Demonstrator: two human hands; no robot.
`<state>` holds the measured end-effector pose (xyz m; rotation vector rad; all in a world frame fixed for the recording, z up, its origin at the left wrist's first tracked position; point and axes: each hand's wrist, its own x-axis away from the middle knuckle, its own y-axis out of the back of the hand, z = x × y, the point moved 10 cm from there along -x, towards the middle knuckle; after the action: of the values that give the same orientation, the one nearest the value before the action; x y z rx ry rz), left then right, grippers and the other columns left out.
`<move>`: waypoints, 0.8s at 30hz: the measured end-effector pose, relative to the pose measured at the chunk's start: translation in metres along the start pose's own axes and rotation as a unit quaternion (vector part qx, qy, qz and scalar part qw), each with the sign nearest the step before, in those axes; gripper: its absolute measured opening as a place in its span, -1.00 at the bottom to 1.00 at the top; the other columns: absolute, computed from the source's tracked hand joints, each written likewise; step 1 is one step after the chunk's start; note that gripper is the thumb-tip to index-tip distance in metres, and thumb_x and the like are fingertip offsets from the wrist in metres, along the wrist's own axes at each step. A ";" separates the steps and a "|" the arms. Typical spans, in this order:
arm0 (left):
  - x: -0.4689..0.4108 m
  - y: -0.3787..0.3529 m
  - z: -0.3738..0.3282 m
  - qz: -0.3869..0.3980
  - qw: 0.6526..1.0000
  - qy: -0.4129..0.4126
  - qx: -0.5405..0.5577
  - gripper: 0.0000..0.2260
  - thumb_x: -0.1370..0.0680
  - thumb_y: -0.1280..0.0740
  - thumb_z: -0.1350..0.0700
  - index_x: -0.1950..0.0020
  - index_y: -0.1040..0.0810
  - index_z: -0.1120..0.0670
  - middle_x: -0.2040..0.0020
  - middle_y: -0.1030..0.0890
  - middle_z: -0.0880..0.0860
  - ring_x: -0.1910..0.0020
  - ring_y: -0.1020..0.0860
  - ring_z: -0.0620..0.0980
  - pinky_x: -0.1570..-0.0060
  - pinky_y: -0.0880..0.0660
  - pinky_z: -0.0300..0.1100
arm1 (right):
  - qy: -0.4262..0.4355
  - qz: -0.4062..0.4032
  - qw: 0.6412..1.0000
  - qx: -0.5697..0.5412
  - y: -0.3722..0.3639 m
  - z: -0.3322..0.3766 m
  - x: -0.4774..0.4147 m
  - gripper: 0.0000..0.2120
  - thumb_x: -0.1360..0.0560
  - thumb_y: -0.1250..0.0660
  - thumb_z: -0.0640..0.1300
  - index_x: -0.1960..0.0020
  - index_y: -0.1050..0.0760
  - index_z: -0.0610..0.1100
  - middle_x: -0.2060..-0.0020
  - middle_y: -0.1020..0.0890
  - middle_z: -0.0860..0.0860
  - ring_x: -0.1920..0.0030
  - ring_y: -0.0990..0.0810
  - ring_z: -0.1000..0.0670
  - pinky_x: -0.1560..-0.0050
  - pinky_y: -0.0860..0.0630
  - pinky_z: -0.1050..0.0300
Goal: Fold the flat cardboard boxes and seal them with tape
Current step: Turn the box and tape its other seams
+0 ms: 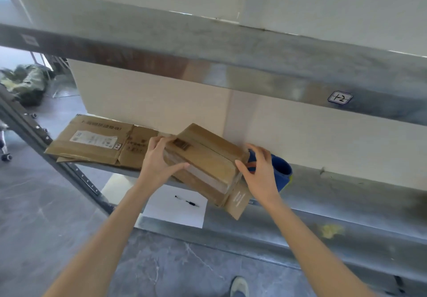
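Sitting tilted across the front edge of a grey metal shelf point(346, 192), a brown cardboard box point(208, 158) is folded up into a long block, its near end hanging past the edge. A pale strip of tape runs along its near side, a dark printed mark sits on the top near the left end, and one loose flap with faint white print hangs down at the near right corner. The left hand point(159, 160) has its grip closed on the left end, fingers curled over the top and thumb laid along the taped side. The right hand point(261, 171) clasps the right end, thumb on the near face and fingers bent over the far corner; I cannot tell whether they also touch the blue rounded plastic object point(283, 169) just behind. To the left, a flattened brown cardboard sheet point(92, 141) with a white label lies on the same shelf, touching the box. On the shelf below, a white paper sheet point(175, 213) carries a black-and-white pen point(187, 202).
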<state>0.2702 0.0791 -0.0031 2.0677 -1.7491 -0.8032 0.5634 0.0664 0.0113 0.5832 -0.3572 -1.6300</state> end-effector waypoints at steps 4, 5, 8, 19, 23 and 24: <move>0.008 -0.001 -0.002 0.003 1.000 0.001 -0.005 -0.22 -0.30 -0.61 -0.10 -0.44 -0.37 -0.06 -0.27 -0.38 -0.20 -0.18 -0.38 -0.20 -0.05 -0.30 -0.46 | -0.057 0.066 0.994 -0.067 -0.020 -0.012 0.019 -0.15 -0.38 -0.45 0.26 -0.56 -0.19 0.06 -0.45 -0.30 0.05 -0.33 -0.44 0.10 -0.38 -0.40 0.13; 0.011 -0.002 -0.001 0.014 1.000 0.004 -0.004 -0.22 -0.30 -0.61 -0.10 -0.45 -0.36 -0.07 -0.26 -0.40 -0.22 -0.21 -0.37 -0.16 -0.10 -0.30 -0.36 | -0.056 0.087 0.993 -0.056 -0.027 -0.011 0.024 -0.03 -0.31 -0.45 0.36 -0.58 -0.14 0.08 -0.49 -0.26 0.06 -0.44 -0.33 0.06 -0.45 -0.34 0.02; 0.022 -0.002 0.001 0.046 0.999 0.002 0.006 -0.26 -0.34 -0.60 -0.05 -0.45 -0.37 -0.09 -0.23 -0.46 -0.29 -0.25 -0.41 -0.16 -0.31 -0.30 -0.12 | -0.052 0.132 0.989 0.037 -0.045 -0.007 0.032 0.14 -0.18 -0.42 0.48 -0.59 0.03 0.20 -0.60 -0.08 0.01 -0.55 -0.15 -0.03 -0.47 -0.25 -0.06; 0.042 0.041 0.040 0.225 0.971 0.035 0.077 0.10 -0.08 -0.68 -0.20 -0.50 -0.14 -0.39 -0.46 -0.31 -0.30 -0.39 -0.35 -0.22 -0.21 -0.40 -0.21 | 0.027 0.251 0.967 0.020 -0.062 0.023 0.016 -0.08 -0.40 -0.54 -0.02 -0.49 -0.01 0.35 -0.48 -0.29 0.11 -0.35 -0.33 0.13 -0.26 -0.23 0.56; 0.053 0.040 0.037 0.260 0.963 0.016 0.069 0.17 -0.11 -0.72 -0.06 -0.53 -0.06 -0.38 -0.43 -0.33 -0.34 -0.44 -0.28 -0.28 -0.35 -0.26 -0.23 | 0.074 0.297 0.952 -0.002 -0.072 0.050 0.012 -0.24 -0.45 -0.50 -0.13 -0.47 -0.23 0.32 -0.55 -0.23 0.06 -0.53 -0.17 0.09 -0.55 -0.17 0.00; 0.057 0.040 0.037 0.253 0.965 0.015 0.074 0.14 -0.12 -0.72 -0.01 -0.51 -0.11 -0.38 -0.39 -0.37 -0.34 -0.42 -0.31 -0.28 -0.35 -0.28 -0.25 | 0.079 0.302 0.950 -0.007 -0.075 0.055 0.011 -0.29 -0.46 -0.48 -0.15 -0.47 -0.29 0.27 -0.54 -0.23 0.07 -0.54 -0.15 0.09 -0.55 -0.16 -0.07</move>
<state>0.2218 0.0201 -0.0213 1.5799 -2.2368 -0.4939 0.4698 0.0608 0.0136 0.5231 -0.3615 -0.9908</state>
